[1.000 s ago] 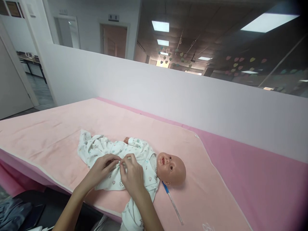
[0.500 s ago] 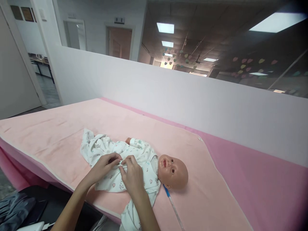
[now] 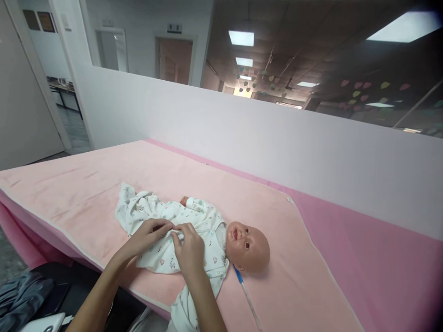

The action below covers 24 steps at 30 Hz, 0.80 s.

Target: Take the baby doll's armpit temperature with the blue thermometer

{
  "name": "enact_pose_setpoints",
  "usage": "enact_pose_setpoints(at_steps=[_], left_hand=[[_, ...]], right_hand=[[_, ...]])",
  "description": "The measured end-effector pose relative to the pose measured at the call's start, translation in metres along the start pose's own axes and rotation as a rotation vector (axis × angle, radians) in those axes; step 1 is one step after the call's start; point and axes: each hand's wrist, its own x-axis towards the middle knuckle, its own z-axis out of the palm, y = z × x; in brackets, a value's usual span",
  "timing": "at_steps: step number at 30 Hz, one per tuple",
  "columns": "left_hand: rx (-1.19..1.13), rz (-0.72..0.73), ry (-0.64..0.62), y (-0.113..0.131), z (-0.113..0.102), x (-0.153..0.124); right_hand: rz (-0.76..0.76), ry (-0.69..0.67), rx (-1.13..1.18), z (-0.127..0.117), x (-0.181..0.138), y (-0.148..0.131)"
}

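A baby doll [image 3: 248,247] lies on its back across the pink-covered table, its head to the right. White printed baby clothes [image 3: 162,259] cover its body, and one small doll hand [image 3: 184,201] shows at the far cuff. Over the doll's middle, my left hand [image 3: 152,234] pinches the front of the garment. Right beside it, my right hand [image 3: 188,246] pinches the same cloth, the fingertips of both hands almost touching. Whatever small fastening lies between the fingertips is hidden. The near sleeve [image 3: 185,309] hangs toward the table's front edge, partly behind my right forearm.
A thin clear stick with a blue end [image 3: 238,275] lies beside the doll's head. The pink table cover [image 3: 86,184] reaches a low white wall [image 3: 242,124] with glass above. Dark cloth [image 3: 24,293] and a white device [image 3: 44,323] are at the lower left.
My fingertips have closed together over the cloth; a white bit visible between them before is now covered. The doll has stayed in place, and the view has shifted slightly.
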Motion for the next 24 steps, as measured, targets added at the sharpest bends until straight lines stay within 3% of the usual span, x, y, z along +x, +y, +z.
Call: enact_pose_setpoints(at_steps=[3,13,17,24], left_hand=[[-0.007,0.032,-0.014,-0.005,0.000,-0.001],[0.143,0.112,0.111,-0.016,0.009,-0.002],[0.182,0.122,0.211,-0.013,0.019,-0.003],[0.110,0.186,0.235,-0.020,0.020,-0.005]], right_hand=[[-0.008,0.008,-0.050,0.003,-0.001,0.001],[-0.007,-0.007,-0.147,0.004,-0.003,0.000],[0.002,-0.023,-0.122,0.003,-0.003,0.001],[0.033,-0.017,-0.036,0.003,-0.003,0.002]])
